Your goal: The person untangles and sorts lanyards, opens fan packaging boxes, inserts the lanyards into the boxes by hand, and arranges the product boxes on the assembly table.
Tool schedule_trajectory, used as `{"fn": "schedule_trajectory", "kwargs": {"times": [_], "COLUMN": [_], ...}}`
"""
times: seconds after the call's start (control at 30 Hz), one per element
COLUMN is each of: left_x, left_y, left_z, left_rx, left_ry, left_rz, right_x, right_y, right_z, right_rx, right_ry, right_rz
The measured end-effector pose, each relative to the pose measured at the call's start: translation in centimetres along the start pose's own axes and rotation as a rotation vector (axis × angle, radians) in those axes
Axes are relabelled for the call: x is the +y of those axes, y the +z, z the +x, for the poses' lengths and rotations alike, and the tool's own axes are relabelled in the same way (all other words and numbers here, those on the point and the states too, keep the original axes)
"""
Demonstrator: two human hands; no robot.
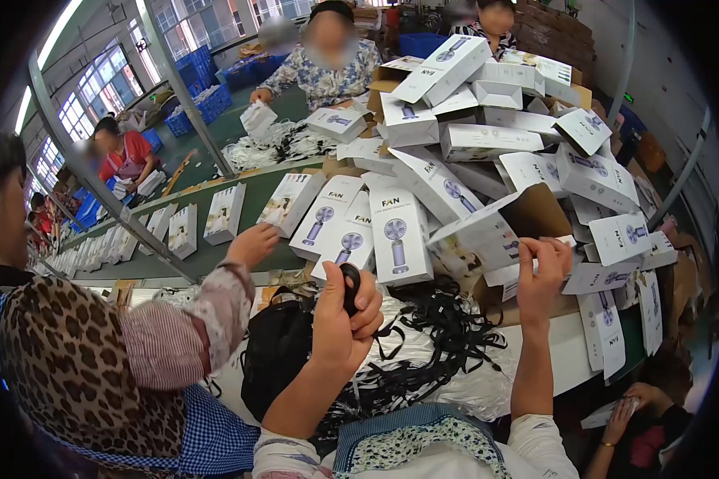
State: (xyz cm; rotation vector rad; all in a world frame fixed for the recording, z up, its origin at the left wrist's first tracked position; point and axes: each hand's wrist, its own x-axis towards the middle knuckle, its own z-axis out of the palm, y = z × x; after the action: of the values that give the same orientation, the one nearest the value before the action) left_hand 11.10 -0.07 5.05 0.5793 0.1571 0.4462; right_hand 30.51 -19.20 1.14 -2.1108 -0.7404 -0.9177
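My left hand (345,315) is raised in front of me, its fingers closed round a small black round object (350,289). On the right, my right hand (543,267) is at an open box flap (479,239), with thumb and fingers bent together; whether it grips anything is too small to tell. White fan boxes (395,231) stand just beyond my hands, and more lie in a large heap behind. Below them are black straps (447,327) and white cords (475,379) in a pile.
A co-worker in leopard print (64,351) reaches in from the left. Boxes line the green conveyor (244,203). Another person sits across, holding a white bag (258,120). Metal posts (188,96) rise at the left. A person's hands (623,415) show at lower right.
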Motion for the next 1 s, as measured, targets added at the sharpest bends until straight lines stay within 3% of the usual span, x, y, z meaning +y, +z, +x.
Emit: {"fn": "schedule_trajectory", "kwargs": {"times": [0.1, 0.23, 0.3, 0.4, 0.63, 0.7, 0.77, 0.87, 0.9, 0.97, 1.0], "left_x": [1.2, 2.9, 3.8, 4.7, 4.8, 3.9, 3.4, 3.3, 3.6, 3.4, 3.3], "left_y": [1.6, 4.3, 5.8, 7.6, 9.2, 7.6, 6.1, 4.7, 4.5, 4.0, 3.8], "left_z": [-1.0, -2.4, -3.1, -3.7, -2.1, -1.6, -0.9, 0.1, 0.0, 0.4, 0.3], "left_rx": [-0.041, -0.304, -0.417, -0.533, -0.730, -0.594, -0.606, -0.604, -0.588, -0.652, -0.642], "left_ry": [0.050, 0.250, 0.336, 0.467, 0.532, 0.578, 0.540, 0.539, 0.431, 0.708, 0.713], "left_rz": [0.032, 0.066, 0.048, 0.059, 0.100, 0.373, 0.478, 0.979, 1.160, 1.445, 1.453], "right_x": [-3.9, -7.7, -8.8, -9.8, -11.5, -11.4, -11.1, -10.8, -10.8, -10.9, -10.9], "right_y": [-3.0, -6.9, -7.5, -6.3, -3.8, -3.9, -4.2, -4.4, -4.3, -4.3, -4.4], "right_z": [1.1, 1.6, 1.6, 0.8, -2.0, -1.9, -1.9, -1.9, -2.0, -2.0, -1.8], "right_rx": [0.086, 0.054, -0.190, -0.364, -0.513, -0.498, -0.514, -0.530, -0.528, -0.510, -0.511], "right_ry": [-0.123, -0.215, -0.303, -0.390, -0.546, -0.518, -0.522, -0.524, -0.523, -0.518, -0.514], "right_rz": [-0.039, 0.037, 0.161, 0.339, 0.434, 0.450, 0.443, 0.426, 0.416, 0.431, 0.422]}}
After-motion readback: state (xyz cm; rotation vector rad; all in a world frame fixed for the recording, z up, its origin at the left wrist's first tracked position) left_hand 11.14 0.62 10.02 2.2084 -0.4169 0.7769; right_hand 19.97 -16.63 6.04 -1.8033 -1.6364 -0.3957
